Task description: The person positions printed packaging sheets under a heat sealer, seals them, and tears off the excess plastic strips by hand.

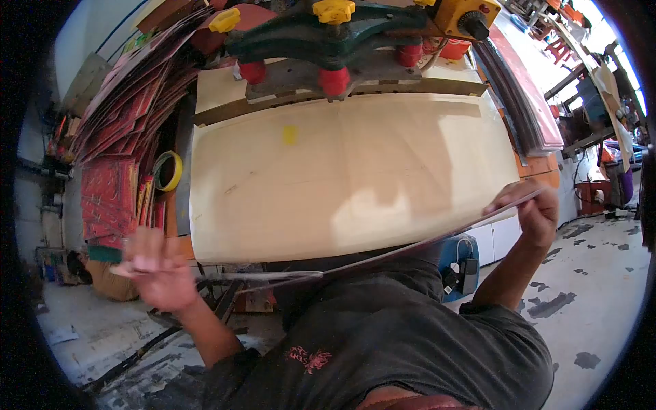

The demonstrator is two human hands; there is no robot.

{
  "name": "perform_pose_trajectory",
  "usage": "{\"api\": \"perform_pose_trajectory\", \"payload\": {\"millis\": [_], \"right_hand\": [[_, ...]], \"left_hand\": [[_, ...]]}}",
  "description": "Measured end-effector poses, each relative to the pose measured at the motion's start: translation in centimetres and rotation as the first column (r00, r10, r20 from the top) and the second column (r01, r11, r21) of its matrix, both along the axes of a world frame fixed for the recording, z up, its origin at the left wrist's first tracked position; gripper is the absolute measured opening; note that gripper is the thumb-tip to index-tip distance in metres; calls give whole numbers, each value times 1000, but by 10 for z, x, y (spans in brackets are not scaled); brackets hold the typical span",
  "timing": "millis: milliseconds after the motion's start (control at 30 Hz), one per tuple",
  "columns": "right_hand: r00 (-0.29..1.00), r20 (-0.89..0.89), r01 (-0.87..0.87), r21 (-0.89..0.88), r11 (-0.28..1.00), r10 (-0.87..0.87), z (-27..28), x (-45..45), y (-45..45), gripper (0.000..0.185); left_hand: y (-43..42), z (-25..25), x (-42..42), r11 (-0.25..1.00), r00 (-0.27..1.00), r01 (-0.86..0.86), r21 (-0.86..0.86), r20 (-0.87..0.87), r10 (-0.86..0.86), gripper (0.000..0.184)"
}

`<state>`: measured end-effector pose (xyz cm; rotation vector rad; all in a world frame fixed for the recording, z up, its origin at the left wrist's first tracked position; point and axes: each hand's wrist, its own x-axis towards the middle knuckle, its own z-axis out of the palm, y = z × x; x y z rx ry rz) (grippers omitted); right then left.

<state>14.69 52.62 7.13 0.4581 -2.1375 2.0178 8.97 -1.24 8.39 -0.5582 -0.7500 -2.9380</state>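
Thin sheet, one: seen nearly edge-on, spanning the space between the two hands in front of the dark T-shirt, sloping up toward the right.

Right hand: closing on the sheet's right end, fingers curling over the edge.

Left hand: blurring, fingers mostly extending and palm showing, at the sheet's left end; whether it is gripping the sheet, cannot tell.

Pale board, large: lying flat just beyond the sheet, bearing a small yellow patch near its upper left.

Press frame, dark green: standing over the board's far side, carrying yellow knobs and red cylinders. Yellow control box, black dial: sitting at its right.

Tape roll, yellow: resting left of the board, beside a pile of red printed sheets.

Stacked flat sheets: lying right of the board.
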Motion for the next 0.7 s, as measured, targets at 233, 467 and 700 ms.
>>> {"api": "perform_pose_trajectory", "payload": {"millis": [233,467,700], "right_hand": [[894,-116,402,-221,888,-433,-17,21,85,37],[941,-234,85,-532,843,-243,-10,43,181,27],[903,-233,181,-556,811,-361,-6,61,228,22]], "left_hand": [[-137,-21,-2,973,979,-196,120,-33,201,22],[-392,-84,23,339,159,-818,-465,384,910,35],[-531,-154,74,145,-143,-601,-786,285,948,32]]}}
